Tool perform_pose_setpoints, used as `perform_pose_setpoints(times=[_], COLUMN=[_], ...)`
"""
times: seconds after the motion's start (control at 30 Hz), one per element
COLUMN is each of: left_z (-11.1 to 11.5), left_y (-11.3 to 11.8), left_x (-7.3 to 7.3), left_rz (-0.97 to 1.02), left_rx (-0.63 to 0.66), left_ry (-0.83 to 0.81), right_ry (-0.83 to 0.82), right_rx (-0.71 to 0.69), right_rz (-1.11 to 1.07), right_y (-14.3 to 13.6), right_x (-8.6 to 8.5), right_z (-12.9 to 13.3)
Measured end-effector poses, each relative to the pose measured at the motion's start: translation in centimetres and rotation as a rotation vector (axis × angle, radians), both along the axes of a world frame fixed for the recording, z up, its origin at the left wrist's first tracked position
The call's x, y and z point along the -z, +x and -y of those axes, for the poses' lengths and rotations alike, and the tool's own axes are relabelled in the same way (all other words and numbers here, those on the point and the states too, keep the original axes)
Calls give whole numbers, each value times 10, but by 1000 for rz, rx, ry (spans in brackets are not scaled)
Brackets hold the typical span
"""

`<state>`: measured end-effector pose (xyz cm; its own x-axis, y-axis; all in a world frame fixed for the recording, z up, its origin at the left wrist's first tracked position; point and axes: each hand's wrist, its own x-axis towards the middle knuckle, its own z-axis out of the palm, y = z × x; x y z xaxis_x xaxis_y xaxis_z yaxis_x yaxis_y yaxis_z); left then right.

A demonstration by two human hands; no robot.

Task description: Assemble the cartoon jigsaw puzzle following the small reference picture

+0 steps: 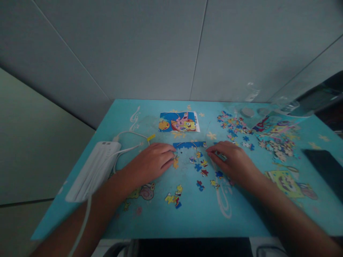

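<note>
L hand (158, 157), half-curled, & R hand (233, 156), fingertips close together (grips unclear), flanked the joined blue cardboard puzzle strip (189, 145) on the aqua cartoon-print tabletop (203, 221), prob. best steadied w/ light pressure.

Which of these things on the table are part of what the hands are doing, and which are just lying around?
Seemingly part of it:
- joined blue strip, between the hands
- loose pieces near it
- heaped pieces at right
- picture card, perhaps a guide

Apparently just there:
- white power strip
- dark flat object, far right
</note>
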<state>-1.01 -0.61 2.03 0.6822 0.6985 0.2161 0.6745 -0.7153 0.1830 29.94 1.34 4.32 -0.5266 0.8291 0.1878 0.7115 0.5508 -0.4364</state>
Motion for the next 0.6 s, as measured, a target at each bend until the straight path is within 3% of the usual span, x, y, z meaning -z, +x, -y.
perform_pose_setpoints(times=[0.37,0.6], left_z=[0,0], left_y=[0,1], left_x=[4,0], left_rz=[5,19], left_rx=[-3,4], left_ry=[-10,7], right_ry=[-17,54], right_rx=[-20,73], right_rz=[-1,38], right_y=[2,5], right_x=[0,0], right_z=[0,-3])
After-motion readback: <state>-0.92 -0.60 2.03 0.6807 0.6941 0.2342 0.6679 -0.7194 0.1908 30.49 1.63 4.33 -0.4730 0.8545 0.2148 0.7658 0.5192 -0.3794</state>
